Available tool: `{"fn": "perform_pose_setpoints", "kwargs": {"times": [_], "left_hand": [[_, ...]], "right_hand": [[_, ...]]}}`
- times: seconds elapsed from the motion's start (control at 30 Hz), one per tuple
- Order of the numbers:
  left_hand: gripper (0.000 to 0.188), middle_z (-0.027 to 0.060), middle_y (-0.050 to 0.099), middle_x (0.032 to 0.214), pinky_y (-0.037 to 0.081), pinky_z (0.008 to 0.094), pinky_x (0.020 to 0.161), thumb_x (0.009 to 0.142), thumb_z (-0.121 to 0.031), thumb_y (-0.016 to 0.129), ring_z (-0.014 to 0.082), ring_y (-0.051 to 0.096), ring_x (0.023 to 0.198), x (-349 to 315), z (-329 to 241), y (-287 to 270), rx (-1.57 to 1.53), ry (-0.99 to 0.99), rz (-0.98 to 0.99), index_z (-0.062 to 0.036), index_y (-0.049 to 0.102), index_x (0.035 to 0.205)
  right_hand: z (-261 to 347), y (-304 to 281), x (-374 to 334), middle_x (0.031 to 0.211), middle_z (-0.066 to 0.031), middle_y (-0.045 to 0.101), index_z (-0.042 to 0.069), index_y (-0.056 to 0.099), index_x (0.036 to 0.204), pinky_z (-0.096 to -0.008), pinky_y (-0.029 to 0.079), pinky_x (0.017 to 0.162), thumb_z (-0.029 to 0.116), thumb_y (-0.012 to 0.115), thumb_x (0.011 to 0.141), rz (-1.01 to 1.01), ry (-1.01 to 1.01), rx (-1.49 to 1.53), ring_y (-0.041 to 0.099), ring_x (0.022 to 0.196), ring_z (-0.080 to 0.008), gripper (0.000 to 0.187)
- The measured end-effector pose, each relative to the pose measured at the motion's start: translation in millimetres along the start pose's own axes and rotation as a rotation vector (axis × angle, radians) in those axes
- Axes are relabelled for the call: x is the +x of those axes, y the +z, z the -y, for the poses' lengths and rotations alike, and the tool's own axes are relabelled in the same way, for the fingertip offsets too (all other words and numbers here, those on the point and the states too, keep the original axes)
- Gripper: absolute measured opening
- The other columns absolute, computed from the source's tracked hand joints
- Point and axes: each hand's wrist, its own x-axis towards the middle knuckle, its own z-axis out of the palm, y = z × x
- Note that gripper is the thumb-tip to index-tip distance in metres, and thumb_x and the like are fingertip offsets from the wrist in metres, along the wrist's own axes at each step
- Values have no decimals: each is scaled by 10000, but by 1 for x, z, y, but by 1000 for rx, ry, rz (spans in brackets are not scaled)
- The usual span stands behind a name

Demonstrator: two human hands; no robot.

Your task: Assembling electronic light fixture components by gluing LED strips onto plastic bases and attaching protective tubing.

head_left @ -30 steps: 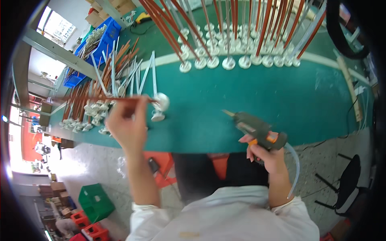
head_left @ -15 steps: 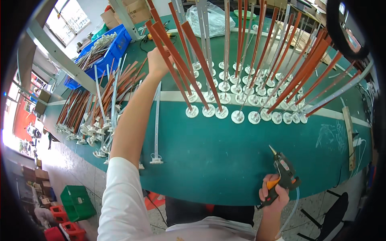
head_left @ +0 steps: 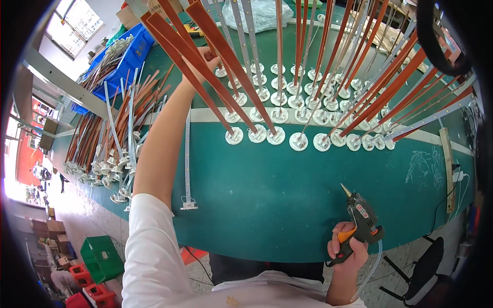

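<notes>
A wide, curved view looks down on a large, smooth green table [head_left: 257, 185] crossed by a pale band. On its far half, dozens of long, thin strips [head_left: 233, 66], some flat and red-brown, others silvery and dotted, rise at a slant from small, round white bases [head_left: 276, 135] set in loose rows. The nearest 3 red-brown strips lean leftward across the person's left hand [head_left: 204, 60] and partly screen it. That arm stretches far over the table; the fingers curl beside a red-brown strip, but whether they are closed on it cannot be told.

At the lower right, the right hand [head_left: 353, 262] grips a black glue gun [head_left: 363, 220] with an orange trigger, its tapered, pale nozzle pointing up and left. A translucent, flexible rod [head_left: 375, 269] hangs from its rear.

Left of the reaching arm lies a tangled heap of red-brown and silvery strips [head_left: 97, 138] with white ends. Just beside the arm, 1 silvery strip [head_left: 187, 154] lies flat. Behind the heap sits a full blue plastic bin [head_left: 134, 54], partly crossed by a pale, slanting metal bar [head_left: 72, 84]. A crinkled, clear plastic bag [head_left: 264, 18] rests behind the rows; a narrow wooden bar [head_left: 447, 169] lies at the right edge.
</notes>
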Motion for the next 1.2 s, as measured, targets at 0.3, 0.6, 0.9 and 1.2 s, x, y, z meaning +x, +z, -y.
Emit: {"fn": "perform_pose_setpoints", "kwargs": {"times": [0.3, 0.6, 0.9, 1.2], "left_hand": [[304, 131, 715, 852, 549, 369, 772, 805, -295, 751, 241, 700, 807, 11, 31, 3, 131, -109, 108, -24, 726, 940], [428, 244, 681, 1005, 546, 462, 820, 853, -429, 661, 410, 656, 983, -41, 41, -30, 618, -19, 256, -42, 707, 1030], [414, 277, 669, 882, 539, 503, 788, 887, -364, 628, 449, 654, 871, -205, -23, -95, 745, -66, 606, 42, 683, 830], [271, 176, 636, 660, 495, 425, 599, 735, -249, 744, 345, 643, 636, -278, -3, -103, 268, 10, 137, -4, 636, 694]], "right_hand": [[0, 5, -1, 1017, -237, 573, -54, 531, 1048, -285, 433, 395, 170, 587, 821, 7, -32, -28, 518, 534, -190, 324], [0, 9, -1, 995, -224, 566, -38, 527, 1053, -258, 411, 387, 182, 586, 832, -7, -61, -59, 502, 535, -168, 317], [-5, 6, 1, 1026, -229, 559, -29, 533, 1061, -253, 417, 414, 197, 535, 884, 97, -181, -162, 511, 557, -155, 287], [-16, -1, -5, 1105, -188, 609, -25, 560, 1096, -264, 437, 493, 128, 545, 909, 242, -245, -395, 544, 621, -140, 242]]}}
